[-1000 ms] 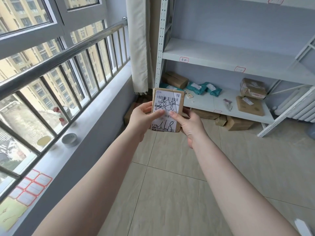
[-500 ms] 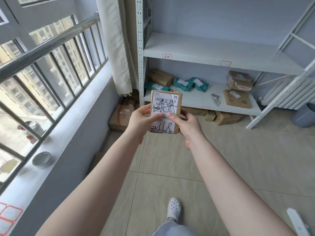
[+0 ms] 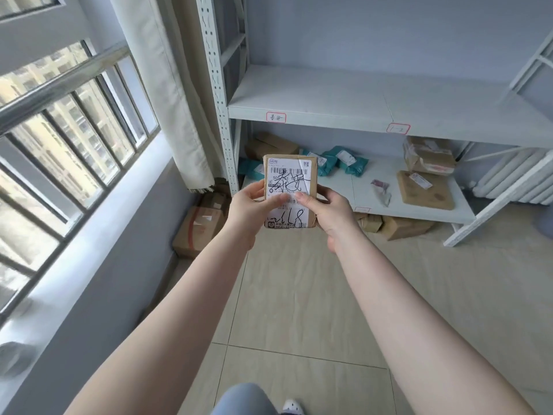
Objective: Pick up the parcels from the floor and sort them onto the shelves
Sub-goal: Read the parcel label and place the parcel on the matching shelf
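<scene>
Item: parcel (image 3: 289,187), label up, pinched by your left hand (image 3: 250,205) and right hand (image 3: 326,211). Match its marking to a shelf tag (image 3: 276,117) before placing.

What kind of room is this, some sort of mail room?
Probably a small parcel sorting room: a metal shelf rack with handwritten tags, parcels on its lower shelf, and a labelled box in both hands.

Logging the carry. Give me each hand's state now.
Left hand: closed on the parcel.
Right hand: closed on the same parcel.
</scene>
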### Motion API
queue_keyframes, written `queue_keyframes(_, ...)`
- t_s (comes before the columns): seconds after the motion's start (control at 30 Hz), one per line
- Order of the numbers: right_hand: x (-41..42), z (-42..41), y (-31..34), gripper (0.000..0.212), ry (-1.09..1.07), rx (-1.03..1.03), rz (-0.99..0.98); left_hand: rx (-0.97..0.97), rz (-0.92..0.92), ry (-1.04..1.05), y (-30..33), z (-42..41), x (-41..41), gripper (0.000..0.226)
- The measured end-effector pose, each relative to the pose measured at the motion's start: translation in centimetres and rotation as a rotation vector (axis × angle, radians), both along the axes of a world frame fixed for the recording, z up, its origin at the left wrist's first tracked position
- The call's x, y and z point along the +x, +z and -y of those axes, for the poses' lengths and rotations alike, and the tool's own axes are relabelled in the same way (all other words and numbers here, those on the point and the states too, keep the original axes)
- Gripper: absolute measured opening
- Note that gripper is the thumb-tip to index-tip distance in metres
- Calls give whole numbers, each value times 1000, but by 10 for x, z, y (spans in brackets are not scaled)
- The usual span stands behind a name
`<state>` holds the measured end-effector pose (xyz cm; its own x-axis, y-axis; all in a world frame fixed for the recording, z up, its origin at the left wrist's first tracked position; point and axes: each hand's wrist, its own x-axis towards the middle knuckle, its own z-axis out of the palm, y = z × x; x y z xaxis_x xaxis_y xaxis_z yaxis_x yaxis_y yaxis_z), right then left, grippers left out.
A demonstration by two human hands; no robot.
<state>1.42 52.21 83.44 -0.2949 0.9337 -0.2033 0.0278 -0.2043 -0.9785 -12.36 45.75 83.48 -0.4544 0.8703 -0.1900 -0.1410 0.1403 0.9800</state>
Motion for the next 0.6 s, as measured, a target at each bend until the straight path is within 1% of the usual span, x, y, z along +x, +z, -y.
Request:
queue_keyframes(0.13, -14, -53, -3, 46, 1, -19, 9, -17, 13, 0, 2, -53, -13, 42)
queue_keyframes(0.33, -48, -137, -12, 40, -5, -24, 24, -24, 24, -27, -11, -140, -49, 42)
queue_keyframes(0.53, -102, -238, -20, 27, -47, -33, 33, -42, 42, -59, -28, -253, -109, 45)
queue_keyframes(0.6, -115, -264, -19, 33, -56, -34, 38, -47, 38, -75, -26, -281, -123, 46)
